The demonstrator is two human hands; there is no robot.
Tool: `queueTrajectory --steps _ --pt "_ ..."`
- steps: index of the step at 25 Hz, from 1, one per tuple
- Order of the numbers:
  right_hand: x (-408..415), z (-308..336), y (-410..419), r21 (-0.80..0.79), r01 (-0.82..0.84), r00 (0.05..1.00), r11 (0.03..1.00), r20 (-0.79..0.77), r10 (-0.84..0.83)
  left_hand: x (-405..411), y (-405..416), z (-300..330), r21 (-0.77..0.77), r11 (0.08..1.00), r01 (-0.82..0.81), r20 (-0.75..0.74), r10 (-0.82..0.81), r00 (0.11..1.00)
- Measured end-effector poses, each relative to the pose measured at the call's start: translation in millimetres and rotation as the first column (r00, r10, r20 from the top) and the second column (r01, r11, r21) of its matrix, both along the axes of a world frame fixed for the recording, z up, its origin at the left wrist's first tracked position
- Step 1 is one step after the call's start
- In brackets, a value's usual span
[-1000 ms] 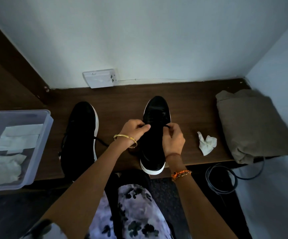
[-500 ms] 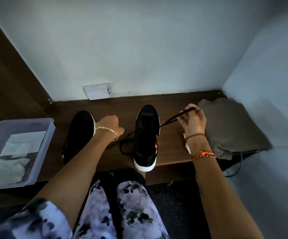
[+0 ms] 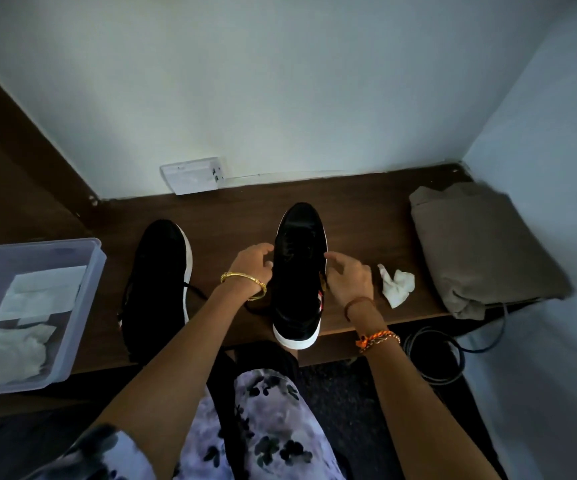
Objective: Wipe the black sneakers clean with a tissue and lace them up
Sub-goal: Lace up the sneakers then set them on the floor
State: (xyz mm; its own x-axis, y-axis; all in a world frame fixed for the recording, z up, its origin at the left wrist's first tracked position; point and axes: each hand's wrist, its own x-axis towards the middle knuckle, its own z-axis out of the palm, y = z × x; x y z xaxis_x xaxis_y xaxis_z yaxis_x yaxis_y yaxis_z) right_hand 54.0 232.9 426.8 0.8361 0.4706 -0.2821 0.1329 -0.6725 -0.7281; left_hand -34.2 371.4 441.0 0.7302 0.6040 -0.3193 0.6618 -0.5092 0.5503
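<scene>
- Two hands flank the right-hand black sneaker [image 3: 299, 268] on the dark wooden shelf [image 3: 366, 216]; this shoe stands toe toward the wall, its white sole heel reaching the shelf's front edge.
- Left hand [image 3: 252, 265]: fingers loosely curled and slightly spread at the shoe's left side near the lace area. Whether they pinch a lace cannot be told, since shoe and lace are both black. A gold bangle [image 3: 244, 280] circles the wrist.
- Right hand [image 3: 347, 278]: fingers bent, tips at the shoe's right edge; thumb and forefinger look close together, but what they hold is not clear. Orange and brown thread bands [image 3: 379, 337] sit on this wrist and forearm.
- Both forearms reach forward from below, angling inward toward the shoe, palms turned down.
- A loose black lace [image 3: 195, 292] trails on the shelf between the two shoes.
- Second black sneaker [image 3: 157, 289] lies to the left, smooth dark upper with a white sole rim, well apart from both hands.
- Crumpled white tissue [image 3: 396, 284] lies just right of the right hand, on the wood.
- Folded khaki cloth [image 3: 481, 251], soft and creased, fills the shelf's right end.
- Translucent plastic tub [image 3: 83, 292] at left holds flat white sheets and a crumpled wad.
- White switch plate [image 3: 193, 174] is fixed low on the wall; a coiled black cable [image 3: 432, 355] lies below the shelf.
</scene>
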Motion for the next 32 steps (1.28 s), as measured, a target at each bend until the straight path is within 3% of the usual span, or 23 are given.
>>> queueTrajectory --steps 6,9,10,12,13,14,18,22,25,26,29,32 --pt "2 -24 14 0.0 -0.055 0.998 0.998 -0.02 0.055 9 9 -13 -0.096 0.995 -0.023 -0.169 0.006 0.986" --pt "4 -23 14 -0.041 -0.077 0.997 0.996 -0.02 0.076 7 17 -3 -0.345 0.93 -0.124 -0.192 0.06 0.98" --pt "5 -22 13 -0.118 -0.105 0.994 0.987 0.023 0.109 9 17 2 -0.511 0.828 -0.23 -0.155 0.174 0.972" --pt "7 -13 11 -0.301 -0.09 0.987 0.949 0.102 0.126 10 19 14 -0.809 0.494 -0.318 -0.09 0.431 0.898" --pt "8 -8 9 -0.358 -0.051 0.988 0.933 0.116 0.098 9 18 18 -0.87 0.395 -0.296 -0.079 0.481 0.873" --pt "10 -7 8 -0.366 -0.019 0.994 0.93 0.096 0.058 7 16 22 -0.888 0.37 -0.273 -0.072 0.475 0.877" --pt "7 5 9 -0.108 0.096 0.985 0.99 -0.133 -0.11 2 20 40 -0.859 0.442 -0.261 -0.06 0.419 0.906" --pt "4 22 14 0.129 0.159 0.975 0.979 -0.173 -0.136 -4 24 73 -0.818 0.478 -0.32 -0.143 0.37 0.918" --pt "-7 38 19 0.355 0.222 0.936 0.908 -0.339 -0.096 -6 20 96 -0.847 0.48 -0.226 -0.009 0.413 0.911" --pt "-11 43 21 0.4 0.224 0.926 0.888 -0.371 -0.066 -6 19 102 -0.825 0.529 -0.202 0.041 0.411 0.911" --pt "-24 51 25 0.494 0.105 0.946 0.863 -0.318 0.068 -13 10 111 -0.627 0.776 -0.07 0.085 0.157 0.984" --pt "-35 48 28 0.383 -0.181 0.975 0.906 -0.052 0.217 -18 -4 118 -0.527 0.84 0.127 0.142 -0.061 0.988"
